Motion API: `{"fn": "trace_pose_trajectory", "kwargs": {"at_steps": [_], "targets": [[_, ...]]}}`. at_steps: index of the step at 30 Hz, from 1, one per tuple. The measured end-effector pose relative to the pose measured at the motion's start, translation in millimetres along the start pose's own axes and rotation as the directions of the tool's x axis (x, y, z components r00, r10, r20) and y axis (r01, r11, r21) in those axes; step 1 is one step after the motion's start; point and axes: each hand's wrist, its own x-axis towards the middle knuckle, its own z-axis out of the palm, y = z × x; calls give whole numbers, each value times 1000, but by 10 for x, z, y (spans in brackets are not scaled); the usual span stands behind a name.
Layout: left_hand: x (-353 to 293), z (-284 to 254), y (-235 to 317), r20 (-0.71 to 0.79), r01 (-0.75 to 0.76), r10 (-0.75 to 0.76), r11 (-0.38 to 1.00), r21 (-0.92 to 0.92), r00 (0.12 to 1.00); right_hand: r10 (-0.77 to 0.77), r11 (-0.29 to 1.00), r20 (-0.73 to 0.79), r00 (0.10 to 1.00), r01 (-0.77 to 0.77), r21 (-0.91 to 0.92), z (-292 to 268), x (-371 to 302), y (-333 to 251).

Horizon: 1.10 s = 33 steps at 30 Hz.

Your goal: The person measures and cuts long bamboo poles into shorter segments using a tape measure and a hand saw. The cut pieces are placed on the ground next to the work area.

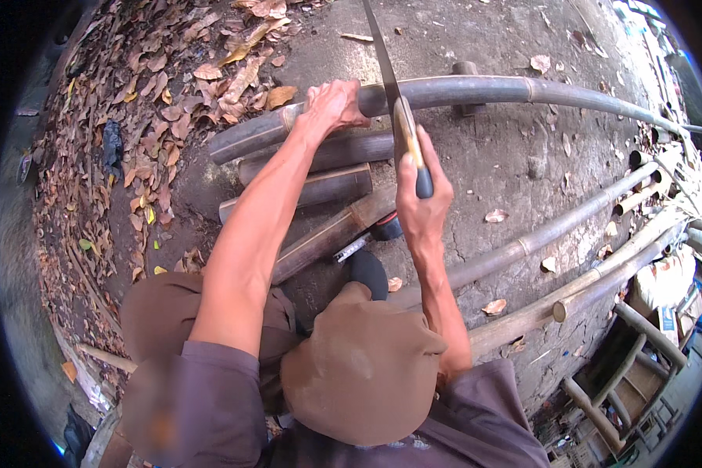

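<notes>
On the leaf-strewn ground (515, 168), a long bamboo pole (499, 90) lies with the left hand (337, 105) clasping it, while the right hand's (427, 187) fingers wrap the handle (407, 134) of a saw (384, 58) crossing it.

shirt (483, 437): dark purplish-grey, short sleeves (222, 398) | trousers (359, 374): brown | footwear (369, 273): dark, rounded

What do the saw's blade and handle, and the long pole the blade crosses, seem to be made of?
Saw blade: likely steel; thin, flat, grey, with a dull sheen.
Handle: mixed; the yellowish part could be wood or plastic, the dark rounded end perhaps plastic or rubber.
Pole: probably bamboo; smooth, dark grey, with a pale ringed joint.
</notes>
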Motion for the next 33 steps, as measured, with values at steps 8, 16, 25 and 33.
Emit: {"fn": "trace_pose_trajectory", "kwargs": {"at_steps": [8,16,25,33], "targets": [[-113,24,-101,-28,38,-37,998,40,999,65,986,143,988,-41,-162,-863,-1288,50],[-23,61,-7,8,17,-17,1000,13,1000,-77,995,60,995,80,-52,-341,-469,57],[81,190,213,-29,-21,21,1000,10,999,-216,976,-19,976,215,-33,-216,147,111],[14,-47,-29,46,62,-65,997,45,997,171,985,159,972,-167,-38,-1254,-1623,-100]]}}
